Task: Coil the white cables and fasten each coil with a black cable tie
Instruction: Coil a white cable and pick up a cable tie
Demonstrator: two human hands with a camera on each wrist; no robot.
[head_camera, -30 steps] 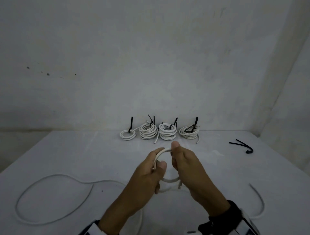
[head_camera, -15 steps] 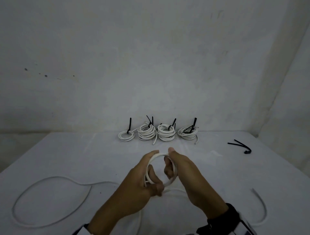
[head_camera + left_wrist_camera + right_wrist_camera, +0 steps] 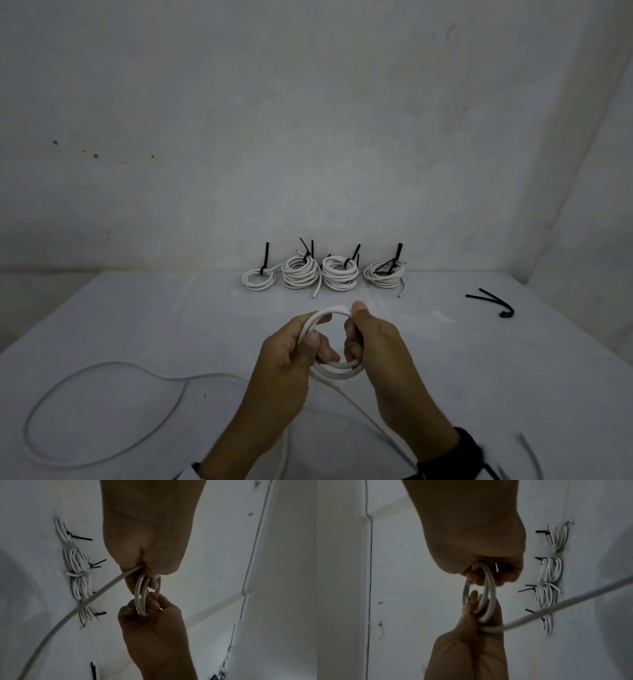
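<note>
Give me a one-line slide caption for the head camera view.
Both hands, left hand and right hand, wind a white cable into a coil; four tied coils line the wall.

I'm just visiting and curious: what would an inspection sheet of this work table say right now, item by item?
Surface: white table, lit dimly.
Job's things: four tied coils in a row at the far edge; a new coil of a few turns held above the table; spare ties lie far right.
Clutter: nothing seen.
Hands: left hand and right hand each grip the new coil on opposite sides.
Cables: loose cable runs from the new coil in a wide loop on the left; another stretch passes under the right wrist.
Surroundings: bare wall with small dark marks.
</note>
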